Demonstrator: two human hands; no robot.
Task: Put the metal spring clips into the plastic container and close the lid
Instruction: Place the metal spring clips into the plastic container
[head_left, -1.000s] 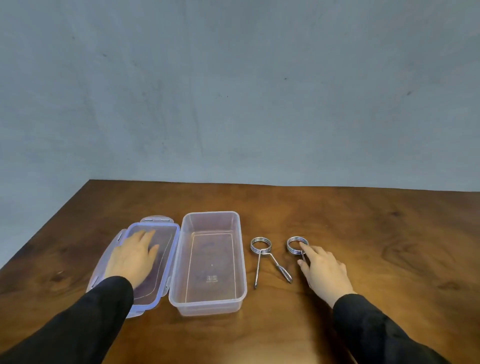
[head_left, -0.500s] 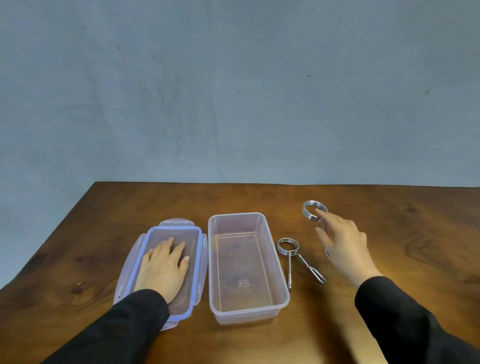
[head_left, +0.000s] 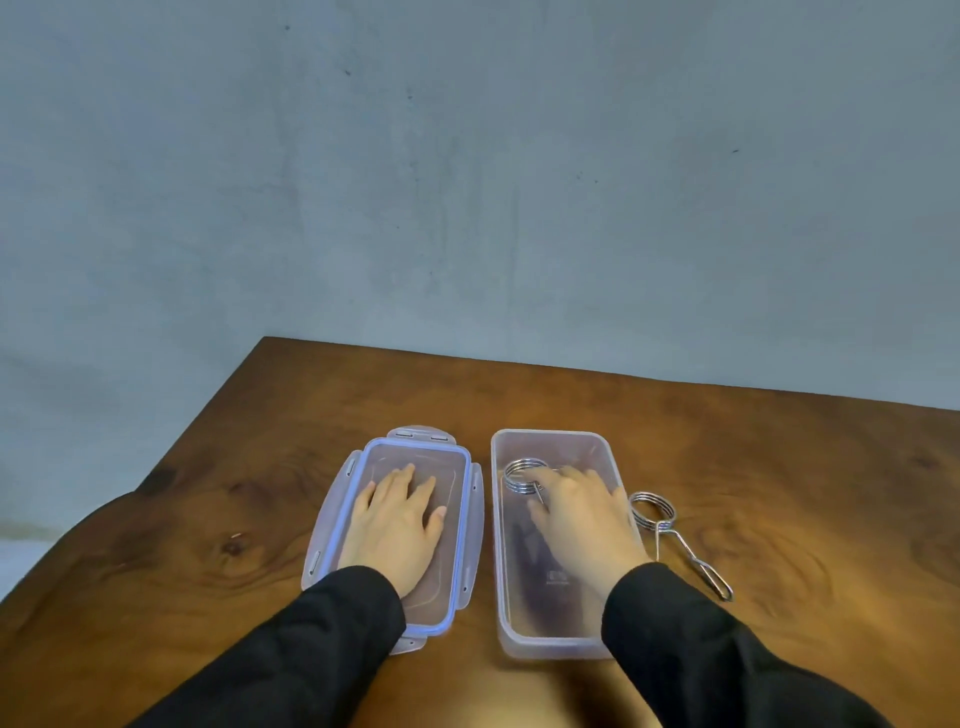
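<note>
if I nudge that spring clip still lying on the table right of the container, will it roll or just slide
Probably slide: the spring clip lies flat, and its long wire handles should stop the coil from rolling. The wooden table looks smooth and glossy, so bare metal may skid easily. It looks like stiff wire, unlikely to flop.

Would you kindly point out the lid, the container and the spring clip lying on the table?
lid (head_left: 378, 451): head view, far blue-rimmed edge.
plastic container (head_left: 550, 436): head view, far rim.
spring clip on the table (head_left: 652, 511): head view, its wire coil.
</note>
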